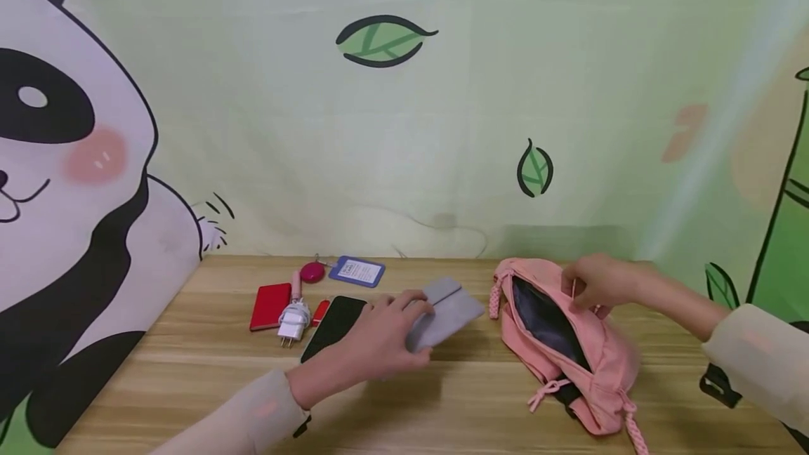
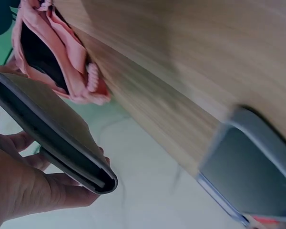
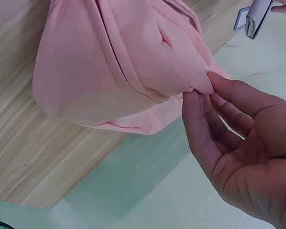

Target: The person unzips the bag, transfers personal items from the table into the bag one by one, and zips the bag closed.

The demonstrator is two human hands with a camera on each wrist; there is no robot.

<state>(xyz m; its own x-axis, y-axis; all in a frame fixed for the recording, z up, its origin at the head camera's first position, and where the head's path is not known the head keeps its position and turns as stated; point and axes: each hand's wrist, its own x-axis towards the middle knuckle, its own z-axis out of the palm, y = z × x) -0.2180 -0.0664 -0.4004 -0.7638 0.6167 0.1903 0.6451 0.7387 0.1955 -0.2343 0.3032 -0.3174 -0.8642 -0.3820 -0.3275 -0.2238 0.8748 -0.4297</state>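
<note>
My left hand (image 1: 388, 335) holds a grey folding wallet (image 1: 445, 314) above the middle of the table. In the left wrist view the wallet (image 2: 57, 129) is seen edge-on, with fingers on one side and the thumb on the other. At the right lies a pink bag (image 1: 607, 350), its zipped mouth gaping and a dark lining (image 1: 546, 318) showing inside. My right hand (image 1: 600, 283) pinches the far edge of that mouth. The right wrist view shows thumb and fingertips gathering a fold of the pink fabric (image 3: 181, 67).
Left of the wallet lie a black phone (image 1: 335, 325), a white charger with wound cable (image 1: 293, 321), a red notebook (image 1: 270, 306), a small red item (image 1: 321, 312), a round magenta case (image 1: 312, 272) and a blue card holder (image 1: 357, 271). A printed cloth backs the wooden table (image 1: 208, 378).
</note>
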